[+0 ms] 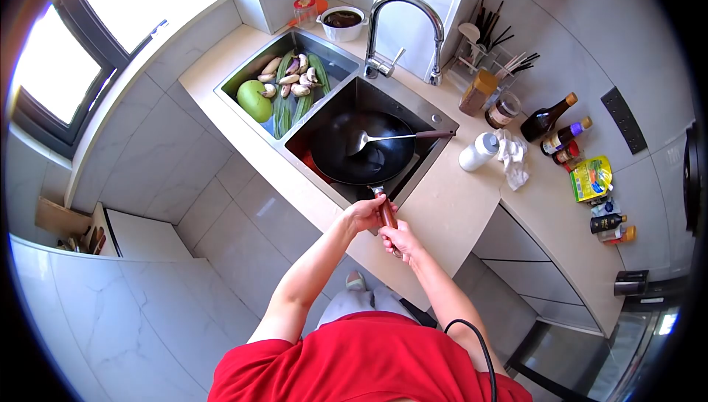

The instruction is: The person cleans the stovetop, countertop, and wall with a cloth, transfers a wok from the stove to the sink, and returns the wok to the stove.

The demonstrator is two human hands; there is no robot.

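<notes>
A black wok [332, 155] rests in the right basin of the sink [436, 153], with a little liquid shining at its bottom. Its reddish-brown handle [386, 213] points toward me over the counter's front edge. My right hand [402, 241] is wrapped round the lower end of that handle. Higher up, close to the wok's rim, my left hand [363, 214] is closed on the same handle. A spatula [391, 136] lies across the wok, its blade inside and its dark grip reaching over the right rim. Neither hand touches the spatula.
The left basin holds long green gourds [282, 114], pale eggplants [293, 77] and a round green vegetable [254, 101]. A curved faucet [405, 0] stands behind. A white bottle [479, 151], a cloth [512, 157] and several sauce bottles [547, 118] line the right counter.
</notes>
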